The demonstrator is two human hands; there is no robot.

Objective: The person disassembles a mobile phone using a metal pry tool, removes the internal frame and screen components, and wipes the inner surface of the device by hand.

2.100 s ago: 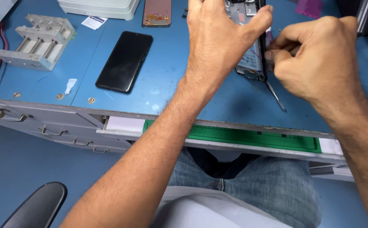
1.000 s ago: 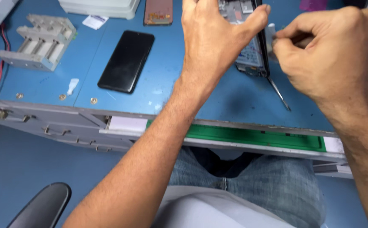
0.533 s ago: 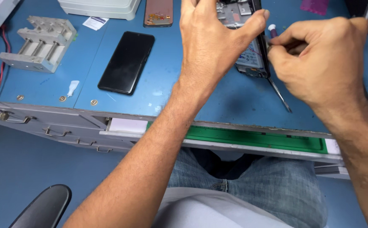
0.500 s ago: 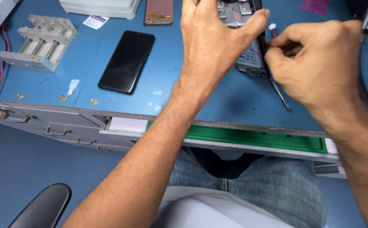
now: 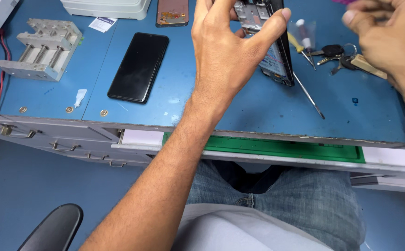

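My left hand [image 5: 230,51] is raised over the blue bench [image 5: 188,93] and grips an opened phone body [image 5: 270,42], tilted on edge with its circuit side showing, thumb on the right rim. My right hand [image 5: 388,37] is blurred at the upper right, apart from the phone, fingers curled; whether anything is in them I cannot tell. Under it lie a bunch of keys [image 5: 337,51]. A small screwdriver [image 5: 302,39] and a long thin screwdriver [image 5: 309,95] lie just right of the phone.
A black phone [image 5: 139,66] lies face up left of my arm. A grey metal jig [image 5: 42,49], a white tray [image 5: 105,7] and a pinkish phone back [image 5: 172,11] sit at the back. A green mat [image 5: 281,148] lines the drawer below.
My right hand has pulled away from the phone body, up and to the right. The keys and the small screwdriver now show beneath it. My left hand still holds the phone.
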